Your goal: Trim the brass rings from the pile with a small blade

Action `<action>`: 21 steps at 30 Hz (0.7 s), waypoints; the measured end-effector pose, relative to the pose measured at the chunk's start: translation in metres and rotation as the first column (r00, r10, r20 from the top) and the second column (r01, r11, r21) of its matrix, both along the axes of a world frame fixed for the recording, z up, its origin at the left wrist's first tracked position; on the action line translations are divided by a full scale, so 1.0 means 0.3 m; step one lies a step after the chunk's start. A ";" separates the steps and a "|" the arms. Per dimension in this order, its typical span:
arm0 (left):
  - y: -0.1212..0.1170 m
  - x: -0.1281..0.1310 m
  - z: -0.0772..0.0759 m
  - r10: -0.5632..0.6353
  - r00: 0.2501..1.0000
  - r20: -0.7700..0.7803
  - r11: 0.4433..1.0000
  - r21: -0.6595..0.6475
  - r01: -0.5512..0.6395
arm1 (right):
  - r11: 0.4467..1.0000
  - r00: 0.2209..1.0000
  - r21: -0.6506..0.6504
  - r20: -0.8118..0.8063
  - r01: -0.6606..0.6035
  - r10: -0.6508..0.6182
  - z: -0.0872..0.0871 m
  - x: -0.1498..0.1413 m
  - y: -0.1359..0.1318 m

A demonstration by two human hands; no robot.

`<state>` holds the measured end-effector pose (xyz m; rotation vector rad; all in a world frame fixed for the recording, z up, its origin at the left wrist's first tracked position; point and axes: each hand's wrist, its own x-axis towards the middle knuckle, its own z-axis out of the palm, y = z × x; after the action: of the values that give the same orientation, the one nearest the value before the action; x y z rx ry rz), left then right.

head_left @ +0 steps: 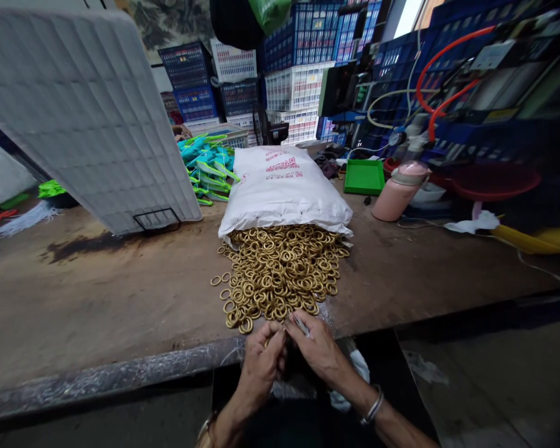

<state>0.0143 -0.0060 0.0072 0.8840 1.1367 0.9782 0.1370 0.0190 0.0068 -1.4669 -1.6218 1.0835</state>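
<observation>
A heap of gold-coloured rings spills from the mouth of a white sack onto the table. Just in front of the heap, at the table's edge, my two hands meet fingertip to fingertip. My left hand is closed, and a bit of a gold ring shows between its fingers. Pinched in my right hand is a small, thin metal tool, silvery grey; its exact kind is mostly hidden by the fingers. A few loose rings lie left of the heap.
A grey-white ribbed panel stands tilted on the left. Teal and lime-green pieces are piled behind it. To the right are a green tray, a pink bottle and a red dish. Stacked crates fill the back.
</observation>
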 end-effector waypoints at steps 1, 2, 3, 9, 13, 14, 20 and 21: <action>-0.002 0.000 -0.003 -0.028 0.997 0.074 0.998 -0.061 0.033 | 1.000 1.000 -0.013 -0.019 0.001 -0.001 -0.006 0.001 0.001; -0.003 -0.001 -0.005 -0.045 0.988 0.147 0.994 -0.096 0.060 | 1.000 0.999 -0.025 -0.039 -0.002 0.001 -0.011 0.002 0.001; -0.005 0.000 -0.006 -0.054 0.976 0.211 0.991 -0.107 0.078 | 0.999 0.998 -0.034 -0.057 -0.007 0.005 -0.015 0.003 0.000; -0.009 0.004 0.007 -0.057 0.947 0.315 0.991 -0.100 0.093 | 0.996 0.988 -0.073 -0.147 -0.052 0.041 -0.020 0.002 -0.002; -0.013 0.004 0.009 -0.029 0.975 0.222 0.993 -0.105 0.054 | 0.999 0.997 -0.054 -0.072 -0.008 0.004 -0.024 0.019 0.002; -0.013 0.005 0.008 -0.023 0.980 0.196 0.993 -0.109 0.045 | 1.000 1.000 -0.027 -0.007 0.006 -0.007 -0.026 0.025 0.001; -0.008 0.010 -0.002 -0.001 0.995 0.095 0.997 -0.077 0.009 | 0.985 0.915 0.036 0.379 -0.169 0.143 -0.031 0.041 -0.027; -0.007 0.010 -0.004 0.000 0.996 0.084 0.998 -0.069 0.006 | 0.981 0.891 0.030 0.424 -0.192 0.161 -0.028 0.037 -0.032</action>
<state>0.0173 -0.0079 0.0061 0.7818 1.0907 0.9591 0.1482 0.0094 -0.0015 -1.6069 -2.1071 0.8273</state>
